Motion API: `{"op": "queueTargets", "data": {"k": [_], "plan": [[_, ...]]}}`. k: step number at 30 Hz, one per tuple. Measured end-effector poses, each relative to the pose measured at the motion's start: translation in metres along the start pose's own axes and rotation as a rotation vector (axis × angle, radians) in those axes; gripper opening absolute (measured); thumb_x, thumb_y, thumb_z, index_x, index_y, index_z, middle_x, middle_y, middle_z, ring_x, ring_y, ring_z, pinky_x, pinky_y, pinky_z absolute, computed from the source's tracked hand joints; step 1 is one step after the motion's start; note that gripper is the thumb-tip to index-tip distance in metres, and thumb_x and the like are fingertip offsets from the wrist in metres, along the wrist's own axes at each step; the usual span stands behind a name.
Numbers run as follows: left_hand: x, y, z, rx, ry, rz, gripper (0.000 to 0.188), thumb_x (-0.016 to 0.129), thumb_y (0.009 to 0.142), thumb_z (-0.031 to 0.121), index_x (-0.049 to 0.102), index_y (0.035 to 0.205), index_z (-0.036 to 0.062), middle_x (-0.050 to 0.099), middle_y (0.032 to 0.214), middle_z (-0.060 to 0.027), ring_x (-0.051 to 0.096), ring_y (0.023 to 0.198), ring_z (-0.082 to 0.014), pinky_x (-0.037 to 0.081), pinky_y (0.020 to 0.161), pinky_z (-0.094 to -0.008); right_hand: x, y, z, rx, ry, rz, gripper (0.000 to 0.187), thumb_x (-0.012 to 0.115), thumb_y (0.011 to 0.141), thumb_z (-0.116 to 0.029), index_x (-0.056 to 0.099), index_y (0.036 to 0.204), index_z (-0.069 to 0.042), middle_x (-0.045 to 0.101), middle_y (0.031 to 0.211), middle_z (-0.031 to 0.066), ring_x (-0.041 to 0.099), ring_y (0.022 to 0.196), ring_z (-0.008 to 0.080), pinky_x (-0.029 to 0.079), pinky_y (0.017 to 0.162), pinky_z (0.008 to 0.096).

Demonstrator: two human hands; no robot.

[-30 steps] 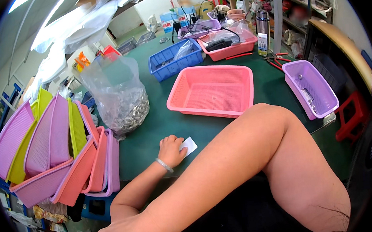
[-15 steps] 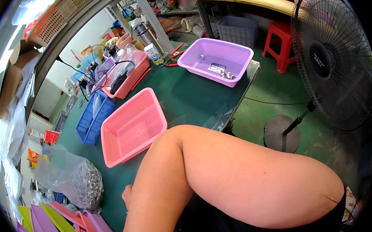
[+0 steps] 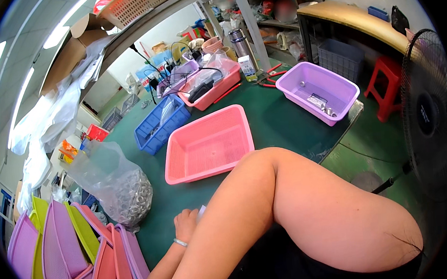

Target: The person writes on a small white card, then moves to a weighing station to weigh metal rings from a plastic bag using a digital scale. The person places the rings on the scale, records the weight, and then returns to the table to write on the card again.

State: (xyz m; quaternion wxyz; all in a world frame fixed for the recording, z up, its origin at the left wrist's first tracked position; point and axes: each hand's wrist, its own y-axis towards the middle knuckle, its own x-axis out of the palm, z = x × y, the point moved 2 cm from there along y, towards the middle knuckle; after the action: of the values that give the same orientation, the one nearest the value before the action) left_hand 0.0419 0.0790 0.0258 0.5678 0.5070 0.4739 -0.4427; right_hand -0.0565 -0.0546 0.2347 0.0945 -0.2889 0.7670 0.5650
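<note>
My left hand (image 3: 186, 225), with a pale bangle at its wrist, is over the green table. Its fingers look bent and closed; my right forearm hides their tips and whatever they may hold. Close to them, a small whitish piece (image 3: 202, 211) peeks out from behind that forearm. My right arm (image 3: 233, 211) bends across the picture, and its hand lies outside the lower edge. Just beyond the arm sits a pink mesh basket (image 3: 211, 145) with nothing in it. Left of my left hand stands a clear plastic bag (image 3: 128, 190) full of metal rings.
Stacked purple, green and pink baskets (image 3: 62, 244) crowd the lower left. Farther back are a blue basket (image 3: 163, 124), a pink basket (image 3: 215, 91) with cables, red-handled pliers (image 3: 271, 76) and a purple basket (image 3: 318, 89) with small metal parts. A black fan (image 3: 429, 114) stands at right.
The view has swung left, so the table's things appear farther right. More of my left hand, its bangle and forearm now shows, with the whitish piece beside it.
</note>
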Motion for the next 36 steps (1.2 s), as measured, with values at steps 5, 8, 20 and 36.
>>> {"op": "queueTargets", "data": {"k": [5,8,20,36], "plan": [[-0.019,-0.003,0.014,0.000,-0.008,-0.010,0.034,0.058,0.071,0.023,0.057,0.099,0.0048,0.053,0.089,-0.0126,0.049,0.085,-0.0294,0.034,0.078,-0.0408,0.004,0.000,0.002,-0.011,0.024,0.010,0.026,0.064,0.063,-0.012,0.050,0.083,-0.005,0.057,0.076,0.0138,0.056,0.074,0.0310,0.043,0.061,0.0384],[-0.016,0.004,0.018,0.021,-0.018,-0.002,0.034,0.059,0.069,0.022,0.057,0.098,0.0040,0.053,0.089,-0.0132,0.049,0.085,-0.0301,0.034,0.077,-0.0415,0.006,-0.004,0.012,-0.007,0.013,0.029,0.026,0.064,0.063,-0.011,0.049,0.083,-0.005,0.057,0.076,0.0137,0.056,0.074,0.0310,0.043,0.061,0.0383],[-0.008,0.010,0.014,0.045,0.038,-0.025,0.035,0.059,0.069,0.022,0.056,0.099,0.0045,0.052,0.090,-0.0142,0.049,0.085,-0.0315,0.035,0.077,-0.0424,-0.009,-0.021,0.005,-0.009,-0.102,0.236,0.028,0.064,0.061,-0.008,0.048,0.084,-0.003,0.057,0.076,0.0134,0.057,0.075,0.0310,0.043,0.061,0.0378],[-0.010,-0.024,-0.006,-0.243,-0.243,0.153,0.029,0.063,0.070,0.017,0.059,0.095,0.0025,0.054,0.086,-0.0133,0.050,0.084,-0.0303,0.040,0.075,-0.0372,-0.079,-0.286,-0.027,1.074,-0.405,0.840,0.015,0.052,0.082,-0.001,0.051,0.096,-0.001,0.055,0.081,0.0060,0.051,0.075,0.0111,0.043,0.069,0.0241]]}}
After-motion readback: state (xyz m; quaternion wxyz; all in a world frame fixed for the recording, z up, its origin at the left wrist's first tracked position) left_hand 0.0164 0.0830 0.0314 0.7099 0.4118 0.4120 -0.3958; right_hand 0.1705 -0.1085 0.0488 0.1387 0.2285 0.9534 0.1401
